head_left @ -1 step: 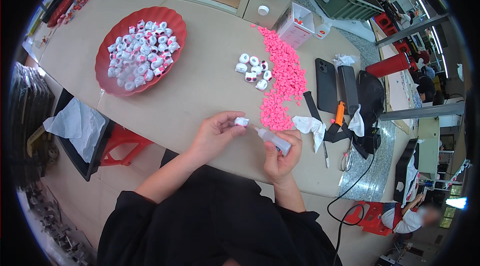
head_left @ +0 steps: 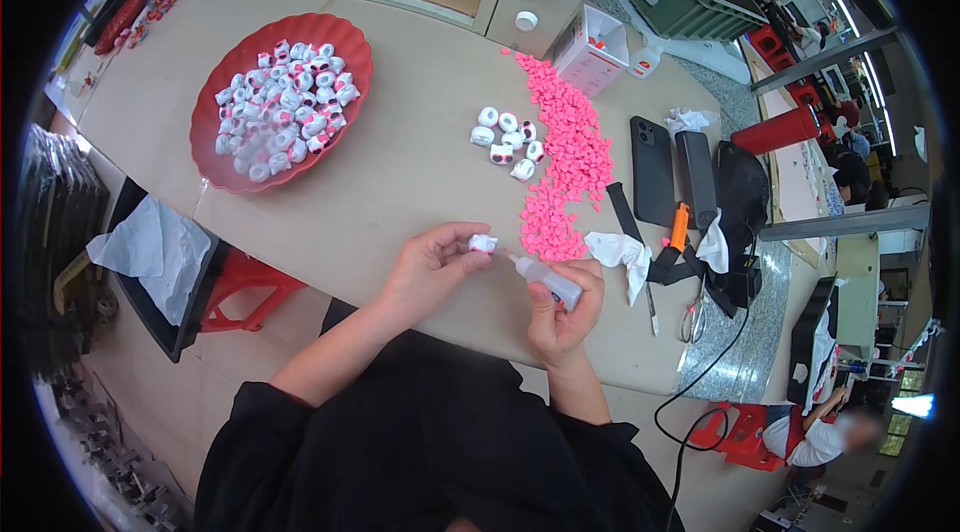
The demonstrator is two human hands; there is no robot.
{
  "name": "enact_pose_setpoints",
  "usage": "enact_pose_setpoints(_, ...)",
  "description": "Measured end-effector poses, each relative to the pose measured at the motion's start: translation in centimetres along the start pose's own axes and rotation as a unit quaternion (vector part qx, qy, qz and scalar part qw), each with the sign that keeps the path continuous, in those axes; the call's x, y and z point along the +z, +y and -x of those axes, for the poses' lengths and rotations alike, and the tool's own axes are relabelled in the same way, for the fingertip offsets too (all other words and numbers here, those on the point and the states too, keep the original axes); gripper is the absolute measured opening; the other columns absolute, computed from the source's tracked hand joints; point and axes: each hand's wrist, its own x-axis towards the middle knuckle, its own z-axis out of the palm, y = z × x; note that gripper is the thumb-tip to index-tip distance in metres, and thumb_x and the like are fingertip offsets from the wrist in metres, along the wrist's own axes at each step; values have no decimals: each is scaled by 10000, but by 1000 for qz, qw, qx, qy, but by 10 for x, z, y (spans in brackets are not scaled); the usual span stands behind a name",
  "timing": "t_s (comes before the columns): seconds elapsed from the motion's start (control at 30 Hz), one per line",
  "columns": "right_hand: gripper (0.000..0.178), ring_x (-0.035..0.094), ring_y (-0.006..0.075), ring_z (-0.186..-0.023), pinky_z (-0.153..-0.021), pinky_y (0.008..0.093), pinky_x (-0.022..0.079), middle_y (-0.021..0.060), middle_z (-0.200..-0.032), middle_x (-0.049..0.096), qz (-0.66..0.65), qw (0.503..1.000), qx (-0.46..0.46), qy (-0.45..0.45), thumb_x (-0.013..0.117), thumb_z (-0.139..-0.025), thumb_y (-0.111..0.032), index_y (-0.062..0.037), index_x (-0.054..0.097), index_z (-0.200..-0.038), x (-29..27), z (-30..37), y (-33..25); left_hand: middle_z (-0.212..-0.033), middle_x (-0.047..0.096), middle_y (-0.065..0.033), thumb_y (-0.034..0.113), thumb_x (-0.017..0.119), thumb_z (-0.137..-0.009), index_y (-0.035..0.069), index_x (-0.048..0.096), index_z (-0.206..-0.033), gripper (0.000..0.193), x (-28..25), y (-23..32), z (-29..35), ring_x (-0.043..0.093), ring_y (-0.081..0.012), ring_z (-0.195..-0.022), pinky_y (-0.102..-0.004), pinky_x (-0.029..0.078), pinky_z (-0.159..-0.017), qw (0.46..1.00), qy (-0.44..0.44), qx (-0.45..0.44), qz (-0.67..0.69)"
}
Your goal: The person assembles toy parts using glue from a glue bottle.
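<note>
We saw the left hand [head_left: 425,267] pinching a little white piece [head_left: 483,244] between its thumb and fingers, up over the near side of the table [head_left: 400,132]. The right hand [head_left: 568,307] was wrapped around a clear squeeze bottle [head_left: 548,282]. Its thin tip pointed at the little white piece, but we could not tell if they touched. A small bunch of white toy bits [head_left: 512,140] sat farther back, next to a long pile of pink bits [head_left: 572,137]. Many more white and pink pieces [head_left: 290,97] filled the red bowl [head_left: 203,122] on the left. We saw small print on the white box [head_left: 590,67] behind the pink pile, but it was too tiny for us to read. A dark phone [head_left: 654,172] lay on the right
</note>
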Motion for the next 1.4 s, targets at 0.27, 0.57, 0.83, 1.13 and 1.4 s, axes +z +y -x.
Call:
enact_pose_setpoints(0.27, 258, 419, 129, -680, -582, 212, 344, 98, -800, 444, -13, 999, 31, -6, 583, -772, -102, -5, 415, -941, -2, 1, 1, -916, 567, -53, -27, 527, -793, -17, 482, -1080, 291, 1, -1, -1, 543, -94, -849, -215, 446, -770, 1000, 5, 6, -20)
enact_pose_setpoints(0.57, 262, 438, 136, -633, -545, 214, 362, 102, -786, 458, -41, 999, 36, 0, 599, -768, -74, 12, 422, -941, -2, 2, 1, -927, 558, -53, -36, 525, -790, -14, 490, -1068, 281, 0, -3, -2, 539, -98, -867, -217, 443, -795, 1000, 7, 13, -23)
enact_pose_setpoints(0.83, 267, 436, 137, -645, -560, 215, 363, 107, -797, 456, -49, 998, 38, -5, 599, -765, -71, 11, 422, -949, -1, 2, 0, -943, 543, -53, -37, 534, -784, -28, 490, -1062, 282, 0, -3, -1, 534, -111, -877, -236, 443, -811, 1000, 6, 18, -24)
enact_pose_setpoints(1.13, 276, 494, 161, -644, -567, 252, 409, 77, -824, 458, -351, 900, 200, 162, 610, -753, -57, -19, 419, -948, -13, -5, 0, -907, 561, -49, -36, 529, -789, -14, 487, -1077, 292, 1, -2, -2, 538, -86, -841, -204, 444, -766, 1000, 11, 7, -15)
enact_pose_setpoints(1.4, 450, 524, 118, -774, -653, 223, 440, 50, -853, 519, -161, 927, 311, 131, 681, -647, 36, -39, 451, -1027, -69, -3, 13, -903, 559, -36, -35, 531, -790, -27, 494, -1065, 278, 2, 2, 0, 534, -79, -840, -196, 439, -755, 1000, 18, 13, -18)
